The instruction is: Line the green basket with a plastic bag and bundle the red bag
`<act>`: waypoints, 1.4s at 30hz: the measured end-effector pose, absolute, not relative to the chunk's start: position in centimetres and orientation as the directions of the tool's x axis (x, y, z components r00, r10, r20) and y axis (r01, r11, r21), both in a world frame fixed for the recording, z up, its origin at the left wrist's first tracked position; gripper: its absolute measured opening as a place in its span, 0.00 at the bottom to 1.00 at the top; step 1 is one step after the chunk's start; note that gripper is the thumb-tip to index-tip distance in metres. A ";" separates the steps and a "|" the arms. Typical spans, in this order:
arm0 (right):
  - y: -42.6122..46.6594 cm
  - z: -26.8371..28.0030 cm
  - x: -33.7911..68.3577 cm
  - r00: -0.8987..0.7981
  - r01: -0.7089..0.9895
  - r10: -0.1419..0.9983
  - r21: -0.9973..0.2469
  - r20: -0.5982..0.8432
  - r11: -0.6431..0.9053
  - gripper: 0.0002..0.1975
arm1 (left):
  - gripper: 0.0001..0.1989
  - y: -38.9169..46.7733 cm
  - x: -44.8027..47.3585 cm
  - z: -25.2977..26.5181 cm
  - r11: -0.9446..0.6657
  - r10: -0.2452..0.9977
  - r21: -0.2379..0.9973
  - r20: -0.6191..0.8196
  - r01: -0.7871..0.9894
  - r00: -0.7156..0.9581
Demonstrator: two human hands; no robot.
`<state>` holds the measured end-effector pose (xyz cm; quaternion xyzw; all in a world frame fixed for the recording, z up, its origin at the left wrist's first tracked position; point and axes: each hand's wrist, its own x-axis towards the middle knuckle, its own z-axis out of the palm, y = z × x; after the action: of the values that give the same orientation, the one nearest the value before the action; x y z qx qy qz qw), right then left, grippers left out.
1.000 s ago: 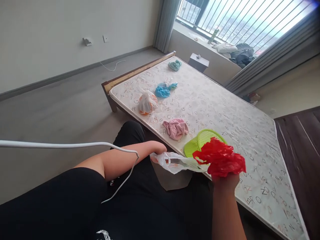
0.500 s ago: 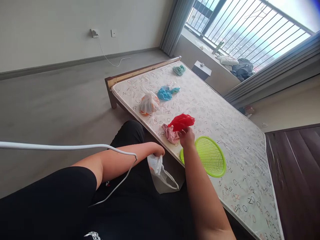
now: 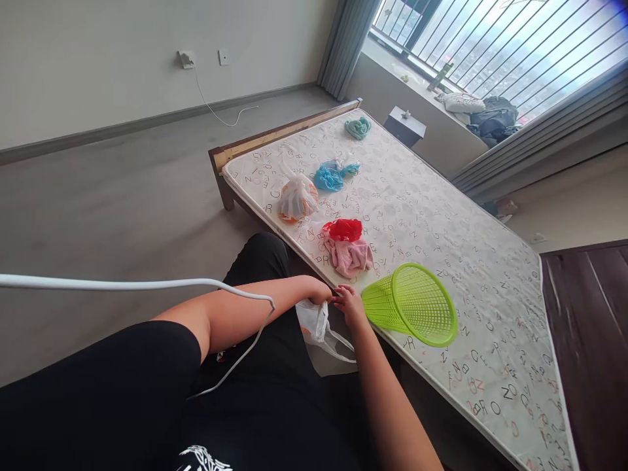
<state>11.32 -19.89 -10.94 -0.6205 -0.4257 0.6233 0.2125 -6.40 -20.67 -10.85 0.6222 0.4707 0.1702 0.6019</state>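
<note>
My left hand (image 3: 320, 292) is closed on a white plastic bag (image 3: 314, 324), which hangs below it beside the bed's edge. Its loose handle loop dangles to the right. Close by, my right hand (image 3: 349, 303) has its fingers apart and holds nothing; its fingertips come near my left hand. A red plastic bag (image 3: 345, 229) lies crumpled on the mattress against a pink cloth (image 3: 350, 255). To the right of my right hand, a green mesh basket (image 3: 424, 304) lies on its side on the mattress, its mouth facing right.
The letter-patterned mattress (image 3: 471, 281) carries a tied white bag (image 3: 298, 196), a blue plastic bag (image 3: 331, 175) and a teal bundle (image 3: 358, 127). A white cable (image 3: 147, 283) crosses in front of my left arm. A small bedside table (image 3: 405, 124) stands beyond the bed.
My right hand has let go of the red bag, which now lies by the pink cloth, and has drawn back toward my left hand. The left keeps the white bag.
</note>
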 end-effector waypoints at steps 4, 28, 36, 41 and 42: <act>-22.3 -13.1 14.7 -0.120 0.364 0.780 -0.758 -0.614 -0.540 0.20 | 0.10 -20.6 -6.7 -9.8 0.073 0.634 0.776 -0.521 0.626 0.571; -26.8 -19.4 20.4 -0.270 0.938 0.792 -0.335 -0.548 0.088 0.37 | 0.17 -20.9 -7.3 -7.9 -0.051 0.599 0.704 -0.545 0.708 0.586; -26.1 -14.1 19.3 -0.155 0.972 0.805 0.055 -0.572 0.227 0.31 | 0.14 -21.0 -8.0 -5.1 -0.078 0.696 0.872 -0.300 0.484 0.653; -25.5 -7.1 20.5 -0.238 0.971 0.814 -0.155 -0.530 0.183 0.12 | 0.16 -22.7 -12.0 -2.5 -0.145 0.868 0.968 0.026 0.204 0.497; -25.7 -5.2 21.3 -0.276 0.947 0.820 -0.285 -0.501 0.145 0.13 | 0.21 -22.9 -12.9 -2.1 -0.148 0.921 0.978 0.081 0.150 0.381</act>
<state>21.28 -25.74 -5.18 -0.5907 -0.7481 0.2802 -0.1134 -12.85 -22.90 -2.15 0.6564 0.4079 0.3785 0.5094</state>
